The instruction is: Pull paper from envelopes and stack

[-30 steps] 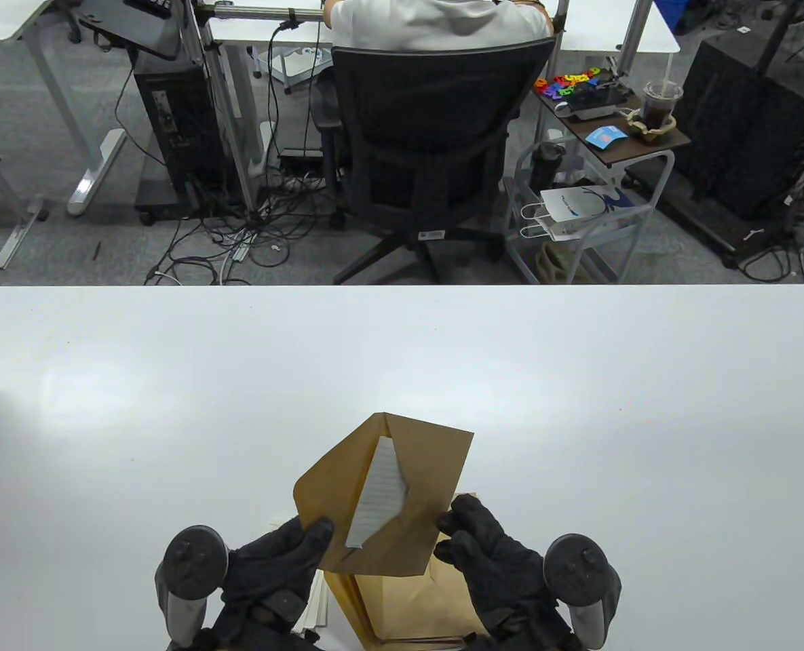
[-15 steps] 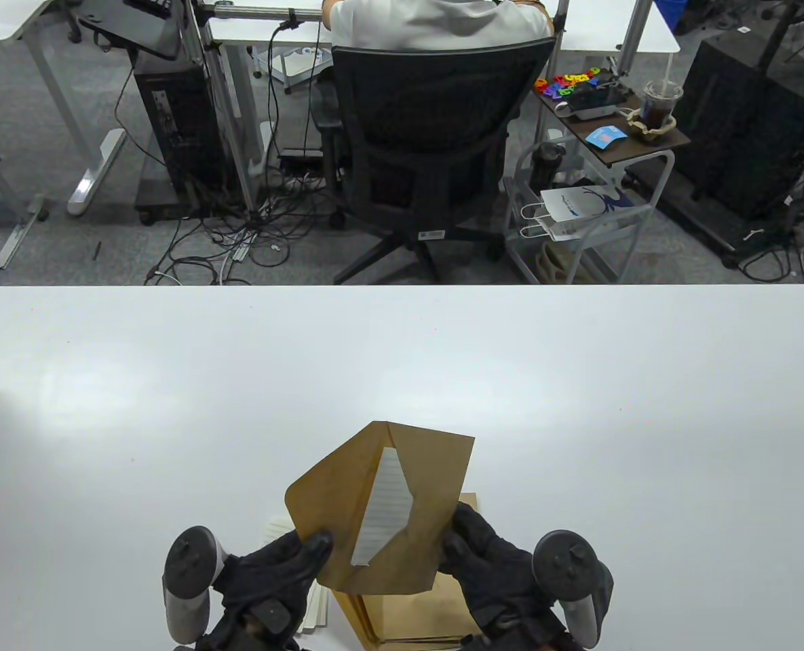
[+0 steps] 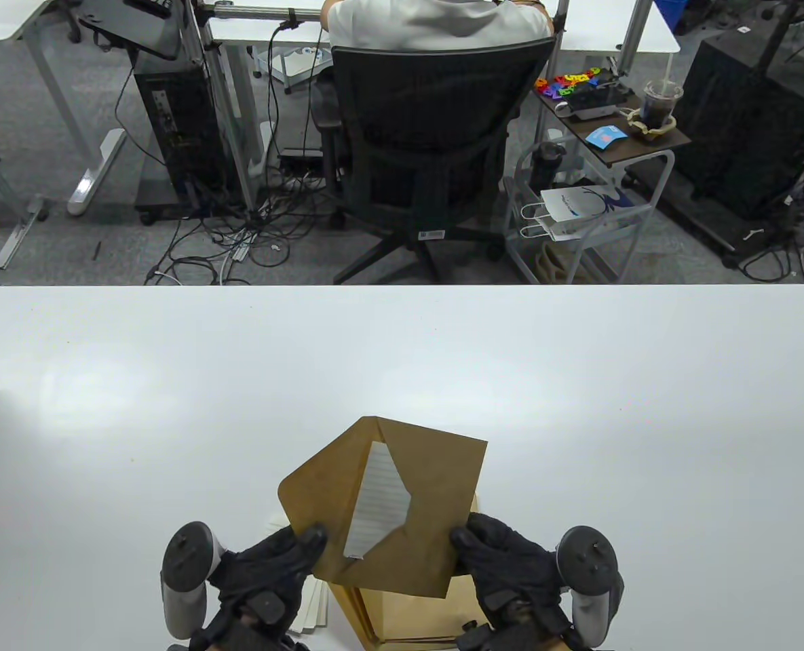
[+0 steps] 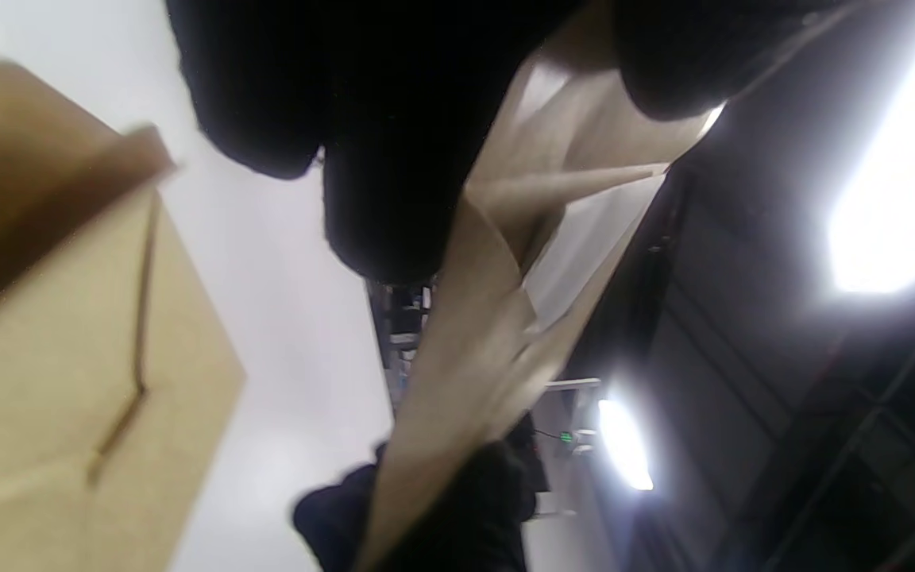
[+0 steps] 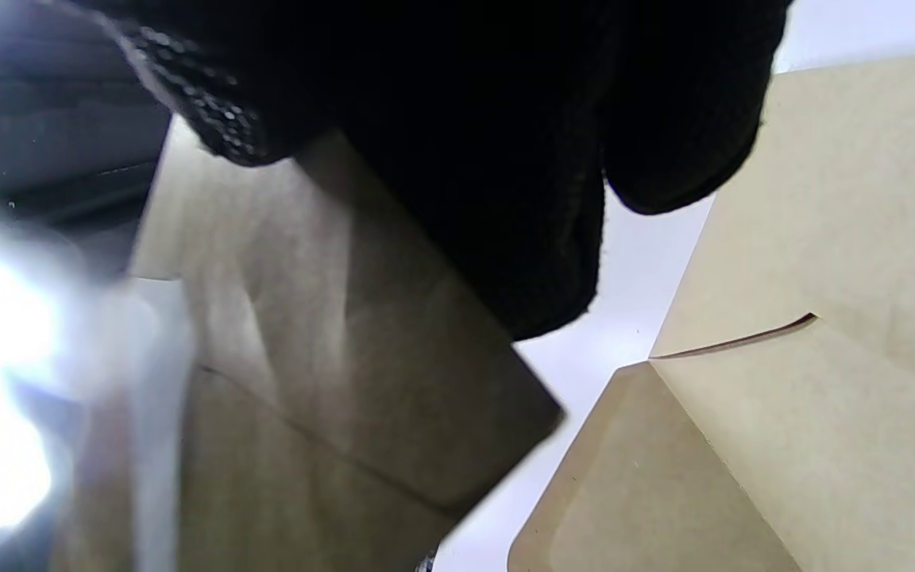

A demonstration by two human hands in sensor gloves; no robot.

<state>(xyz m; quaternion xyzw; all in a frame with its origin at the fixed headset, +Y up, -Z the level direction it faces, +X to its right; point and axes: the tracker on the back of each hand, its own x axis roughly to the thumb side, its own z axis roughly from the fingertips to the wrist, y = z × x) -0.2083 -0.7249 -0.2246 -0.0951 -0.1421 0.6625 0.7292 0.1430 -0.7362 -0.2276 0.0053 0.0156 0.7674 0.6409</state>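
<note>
I hold a brown envelope (image 3: 435, 488) up over the table's near edge, its flap open to the left. A folded lined white paper (image 3: 378, 502) shows in its opening. My left hand (image 3: 286, 556) grips the envelope's lower left edge; my right hand (image 3: 490, 549) grips its lower right edge. In the left wrist view the envelope (image 4: 473, 318) runs between dark fingers (image 4: 394, 199). In the right wrist view its back (image 5: 330, 349) lies under my fingers (image 5: 505, 199).
A pile of brown envelopes (image 3: 408, 614) lies on the white table (image 3: 171, 407) below the held one, also in the right wrist view (image 5: 783, 397). White papers (image 3: 315, 603) lie to its left. An office chair (image 3: 429, 135) stands beyond the table's far edge.
The envelope has tilted slightly clockwise and shifted a little right. My right hand moved right and down along its lower edge. My left hand stayed about in place.
</note>
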